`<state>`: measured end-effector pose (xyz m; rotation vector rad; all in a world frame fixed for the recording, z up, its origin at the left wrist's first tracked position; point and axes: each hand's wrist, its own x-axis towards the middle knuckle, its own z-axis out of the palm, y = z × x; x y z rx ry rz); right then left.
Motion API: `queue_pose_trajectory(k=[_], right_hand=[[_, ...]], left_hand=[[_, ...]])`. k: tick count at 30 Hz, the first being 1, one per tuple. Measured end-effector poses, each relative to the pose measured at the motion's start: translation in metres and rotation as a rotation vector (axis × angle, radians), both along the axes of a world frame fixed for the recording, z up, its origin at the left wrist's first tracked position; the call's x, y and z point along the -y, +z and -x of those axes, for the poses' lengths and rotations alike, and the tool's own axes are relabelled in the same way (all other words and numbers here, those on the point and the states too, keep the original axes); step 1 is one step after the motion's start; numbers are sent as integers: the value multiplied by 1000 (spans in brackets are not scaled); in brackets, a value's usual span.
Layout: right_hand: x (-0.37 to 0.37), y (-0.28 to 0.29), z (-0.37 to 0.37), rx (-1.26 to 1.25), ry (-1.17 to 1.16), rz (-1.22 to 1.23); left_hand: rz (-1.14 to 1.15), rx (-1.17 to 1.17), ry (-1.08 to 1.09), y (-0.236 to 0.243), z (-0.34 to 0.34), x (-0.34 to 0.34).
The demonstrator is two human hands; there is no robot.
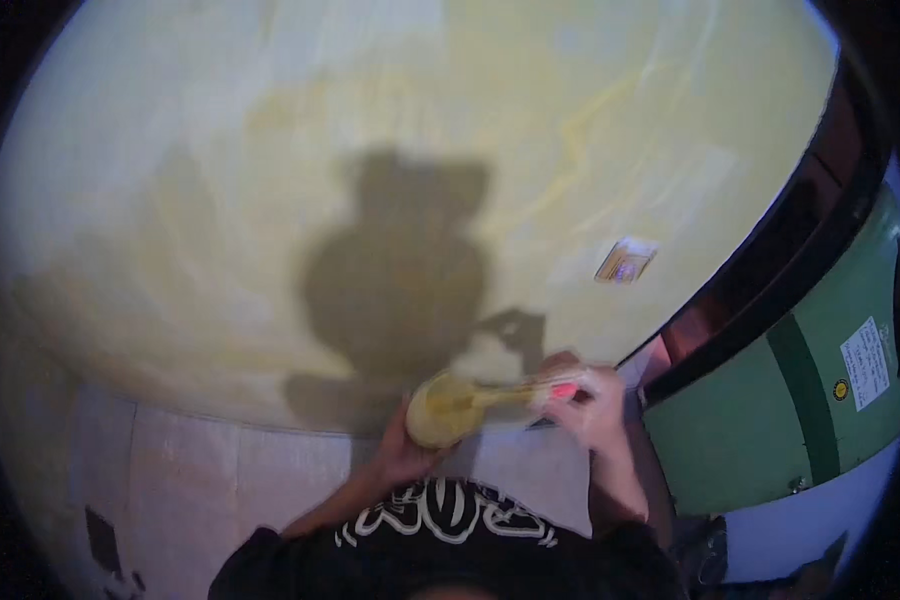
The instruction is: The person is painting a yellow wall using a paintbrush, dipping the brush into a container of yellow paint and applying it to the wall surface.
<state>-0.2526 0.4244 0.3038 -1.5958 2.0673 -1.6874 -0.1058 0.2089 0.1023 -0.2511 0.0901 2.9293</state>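
A paint roller (448,408) with a yellow-coated round head, a thin shaft and a red handle is held low in front of a pale yellow wall (270,150). My left hand (402,450) cups the roller head from below. My right hand (592,402) is closed around the red handle at the right. Both forearms rise from the lower edge, above my black shirt with a white pattern (450,515). My shadow falls on the wall just above the roller.
A small rectangular plate (625,260) sits on the wall at the right. A dark door frame (770,290) curves down the right side, with a green door (830,400) bearing a white paper label beyond it. Pale tiles (170,470) run below the yellow paint.
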Motion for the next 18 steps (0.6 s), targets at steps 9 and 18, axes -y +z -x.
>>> queue_pose_trajectory(k=[9, 18], right_hand=[[27, -27, -6, 529, -227, 463], [52, -33, -19, 904, -139, 566]], left_hand=[[-230, -252, 62, 17, 10, 8], [-382, -200, 24, 1, -20, 21]])
